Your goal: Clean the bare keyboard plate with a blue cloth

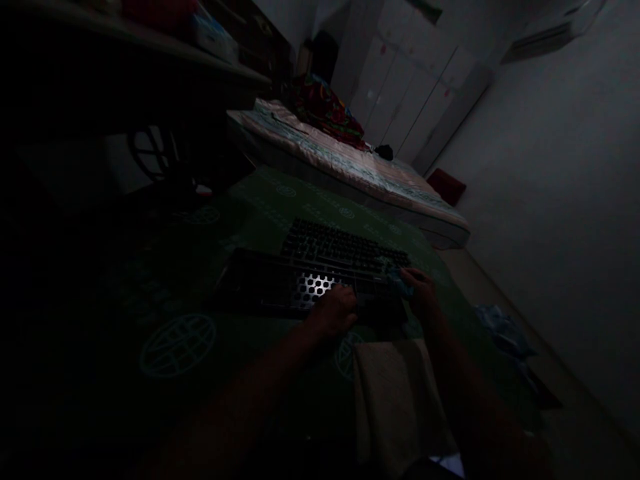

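Note:
A dark keyboard base (260, 280) lies across a green printed sheet (280, 373), its honeycomb-like plate catching a bright patch of light. My left hand (337, 310) is closed, its fingers curled over the near edge of the base beside that patch. Behind the base, loose black keycaps (340, 243) are laid out in rows like a keyboard. My right hand (423, 288) pinches a crumpled blue cloth (400, 283) at the right end of the base. Dim light hides the fingertips' exact contact.
A folded beige cloth (393, 400) lies close to me, between my forearms. Beyond the sheet stands a low bed (360, 170) with a red patterned blanket (325, 110). A dark table with a wheel (153, 153) is at left. Crumpled fabric (505, 330) rests right.

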`<state>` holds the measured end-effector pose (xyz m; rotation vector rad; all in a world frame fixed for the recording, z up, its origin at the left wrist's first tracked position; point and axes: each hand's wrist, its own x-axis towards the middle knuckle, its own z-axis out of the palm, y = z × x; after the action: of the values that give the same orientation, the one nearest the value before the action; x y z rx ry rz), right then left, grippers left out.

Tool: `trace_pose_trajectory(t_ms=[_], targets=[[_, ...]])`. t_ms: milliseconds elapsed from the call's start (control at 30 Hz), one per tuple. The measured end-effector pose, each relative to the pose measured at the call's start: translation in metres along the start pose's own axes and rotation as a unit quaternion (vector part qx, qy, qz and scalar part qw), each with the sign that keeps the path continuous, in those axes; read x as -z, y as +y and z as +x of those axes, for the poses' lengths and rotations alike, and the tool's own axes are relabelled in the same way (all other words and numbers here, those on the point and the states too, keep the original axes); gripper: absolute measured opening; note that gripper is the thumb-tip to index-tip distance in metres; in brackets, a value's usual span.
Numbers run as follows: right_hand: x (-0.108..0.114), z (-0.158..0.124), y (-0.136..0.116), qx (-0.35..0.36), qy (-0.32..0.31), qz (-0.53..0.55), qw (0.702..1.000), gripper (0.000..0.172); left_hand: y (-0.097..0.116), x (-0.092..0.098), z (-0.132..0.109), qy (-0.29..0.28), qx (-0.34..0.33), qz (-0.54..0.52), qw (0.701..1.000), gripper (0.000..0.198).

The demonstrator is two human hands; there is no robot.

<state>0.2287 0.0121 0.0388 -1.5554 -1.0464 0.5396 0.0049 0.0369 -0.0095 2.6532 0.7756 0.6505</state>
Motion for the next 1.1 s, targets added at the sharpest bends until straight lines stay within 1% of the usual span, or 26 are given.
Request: trace_pose_trajectory(t_ms=[167,267,367,500,733,933,1100], targets=[[0.000,-0.037,0.000,-0.007,-0.031,-0.018,0.999,0.030,0.001,0.002,-0.001,-0.006,0.006,-0.006,1.000,0.013],[-0.006,-0.058,0.005,-0.009,-0.052,-0.025,0.998,0.029,0.001,0.003,0.000,-0.011,0.007,-0.008,1.000,0.011],[-0.013,-0.071,0.013,0.009,-0.064,-0.059,0.996,0.027,0.002,0.004,0.000,-0.015,0.008,-0.009,1.000,0.008],[-0.019,-0.077,0.019,0.025,-0.065,-0.090,0.993,0.025,0.004,0.007,-0.001,-0.018,0.009,-0.011,1.000,0.007],[-0.020,-0.079,0.016,0.031,-0.077,-0.116,0.990,0.025,0.006,0.010,-0.002,-0.025,0.007,-0.014,1.000,0.006],[-0.016,-0.083,0.019,-0.004,-0.055,-0.104,0.993,0.025,0.007,0.009,-0.001,-0.027,0.008,-0.007,1.000,0.005],[-0.018,-0.085,0.017,0.001,-0.043,-0.103,0.994,0.023,0.008,0.010,-0.002,-0.027,0.007,-0.008,1.000,0.008]])
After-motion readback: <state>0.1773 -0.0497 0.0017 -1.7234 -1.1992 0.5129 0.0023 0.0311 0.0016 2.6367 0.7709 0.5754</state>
